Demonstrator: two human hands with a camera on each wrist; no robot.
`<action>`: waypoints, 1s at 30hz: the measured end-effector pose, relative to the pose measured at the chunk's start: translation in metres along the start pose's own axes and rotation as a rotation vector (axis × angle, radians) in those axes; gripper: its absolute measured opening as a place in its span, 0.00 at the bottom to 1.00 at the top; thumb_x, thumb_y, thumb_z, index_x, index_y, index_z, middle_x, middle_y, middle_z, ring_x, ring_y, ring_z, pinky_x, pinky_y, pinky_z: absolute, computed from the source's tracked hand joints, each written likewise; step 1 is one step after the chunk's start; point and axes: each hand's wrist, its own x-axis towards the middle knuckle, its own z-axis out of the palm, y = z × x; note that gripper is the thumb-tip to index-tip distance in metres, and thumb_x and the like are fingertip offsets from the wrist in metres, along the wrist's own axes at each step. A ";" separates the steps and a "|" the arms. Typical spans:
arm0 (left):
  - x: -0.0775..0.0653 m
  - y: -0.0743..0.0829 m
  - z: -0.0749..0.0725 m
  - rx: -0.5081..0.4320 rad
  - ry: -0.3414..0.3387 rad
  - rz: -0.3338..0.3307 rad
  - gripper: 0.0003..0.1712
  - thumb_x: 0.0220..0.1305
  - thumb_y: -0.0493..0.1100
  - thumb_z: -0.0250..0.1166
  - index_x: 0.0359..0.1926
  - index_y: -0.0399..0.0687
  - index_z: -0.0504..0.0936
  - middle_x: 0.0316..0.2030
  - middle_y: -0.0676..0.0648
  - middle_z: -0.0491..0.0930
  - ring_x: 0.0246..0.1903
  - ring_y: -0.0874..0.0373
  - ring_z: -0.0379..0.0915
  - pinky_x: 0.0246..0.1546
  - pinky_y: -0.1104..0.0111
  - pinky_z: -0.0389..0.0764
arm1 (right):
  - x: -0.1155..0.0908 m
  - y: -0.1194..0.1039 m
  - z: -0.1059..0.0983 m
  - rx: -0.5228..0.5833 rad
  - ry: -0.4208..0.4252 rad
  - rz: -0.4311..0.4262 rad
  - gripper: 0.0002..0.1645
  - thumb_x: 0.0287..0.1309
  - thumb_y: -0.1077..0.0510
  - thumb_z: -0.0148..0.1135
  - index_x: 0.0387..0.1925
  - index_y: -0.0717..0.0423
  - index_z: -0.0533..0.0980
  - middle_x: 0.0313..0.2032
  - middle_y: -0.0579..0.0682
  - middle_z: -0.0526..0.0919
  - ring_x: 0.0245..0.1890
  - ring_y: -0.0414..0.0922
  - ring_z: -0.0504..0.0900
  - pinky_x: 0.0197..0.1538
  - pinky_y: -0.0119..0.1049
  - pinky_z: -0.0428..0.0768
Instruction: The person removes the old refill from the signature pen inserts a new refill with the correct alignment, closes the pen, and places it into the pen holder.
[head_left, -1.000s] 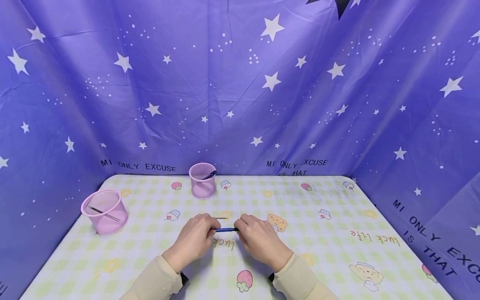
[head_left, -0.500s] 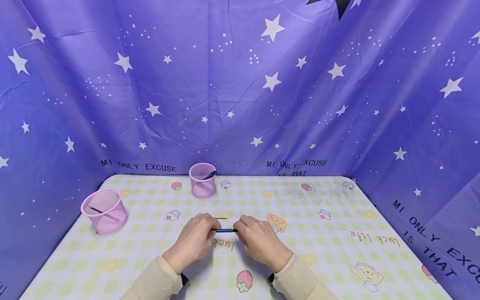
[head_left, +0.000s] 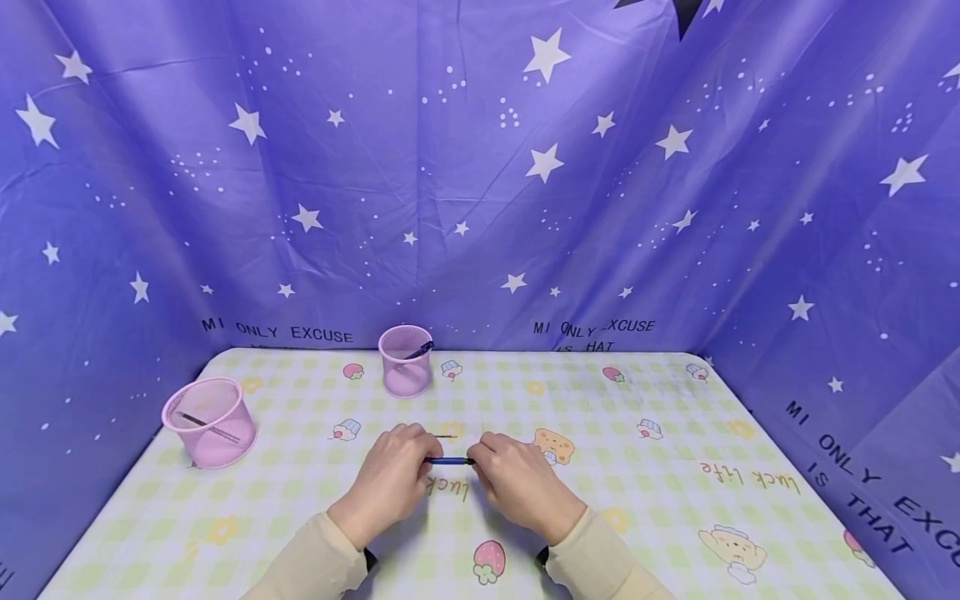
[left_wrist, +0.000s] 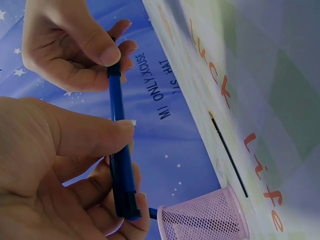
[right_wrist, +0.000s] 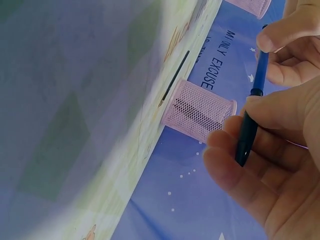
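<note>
Pen and hands, seen from the head and both wrists. The pen, blue-barrelled with dark ends, lies level between the two hands, raised off the table. The left hand pinches its clip end, thumb along the barrel; the right hand pinches the dark opposite end between thumb and curled fingers. Both grips are narrow, leaving the middle of the barrel bare.

Handling (judged from appearance): the pen is probably light, stiff plastic, unlikely to be harmed by firm fingers. Its glossy barrel may slip or roll in a loose pinch; the dark section under the right thumb probably offers a surer hold, and the barrel just below the clip suits the other hand. The refill, a thin dark rod with a brass-coloured tip, lies on the table just beyond the pen. It is likely very light and somewhat flexible, best lifted by mid-shaft, away from the tip.

Surface: the table wears a pale green-and-white checked cover, printed with strawberries, cupcakes and lettering. Beyond the pen and slightly to its left stands the small cup, pink mesh, with a dark pen-like item leaning inside. Well left of the pen stands the wide cup, holding at least one thin rod.

Room: a violet-blue curtain with white stars and black lettering rises behind the pen and to either side.
</note>
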 end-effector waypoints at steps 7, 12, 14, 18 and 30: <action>-0.001 -0.001 0.003 -0.044 0.014 -0.040 0.15 0.38 0.26 0.69 0.26 0.49 0.80 0.25 0.56 0.72 0.28 0.60 0.69 0.33 0.64 0.73 | 0.000 0.000 0.002 0.007 -0.005 -0.002 0.04 0.54 0.61 0.66 0.31 0.49 0.78 0.27 0.40 0.75 0.25 0.37 0.75 0.24 0.31 0.74; -0.002 -0.001 0.004 -0.082 -0.006 -0.059 0.17 0.39 0.25 0.68 0.27 0.50 0.77 0.25 0.56 0.68 0.26 0.62 0.67 0.28 0.67 0.73 | 0.000 0.000 0.002 0.009 -0.005 -0.013 0.04 0.55 0.61 0.65 0.31 0.49 0.78 0.28 0.40 0.75 0.25 0.36 0.75 0.25 0.30 0.74; -0.002 -0.001 0.004 -0.093 -0.021 -0.053 0.17 0.40 0.25 0.68 0.28 0.50 0.76 0.26 0.55 0.68 0.26 0.62 0.67 0.28 0.67 0.73 | 0.000 0.000 0.002 0.010 -0.008 -0.013 0.04 0.55 0.61 0.65 0.32 0.49 0.78 0.28 0.40 0.76 0.26 0.36 0.75 0.25 0.30 0.75; -0.002 -0.001 0.004 -0.115 -0.070 -0.038 0.14 0.46 0.29 0.68 0.33 0.48 0.79 0.29 0.54 0.70 0.27 0.62 0.68 0.30 0.67 0.74 | 0.000 0.000 0.001 0.013 -0.021 -0.011 0.04 0.54 0.61 0.65 0.33 0.49 0.79 0.28 0.40 0.76 0.26 0.36 0.74 0.25 0.30 0.75; -0.001 -0.002 0.007 -0.082 -0.134 0.011 0.06 0.60 0.34 0.62 0.35 0.46 0.83 0.30 0.55 0.78 0.32 0.60 0.73 0.36 0.65 0.76 | 0.000 -0.001 0.003 0.012 -0.003 -0.022 0.04 0.55 0.61 0.64 0.31 0.48 0.77 0.26 0.39 0.73 0.24 0.36 0.72 0.23 0.30 0.72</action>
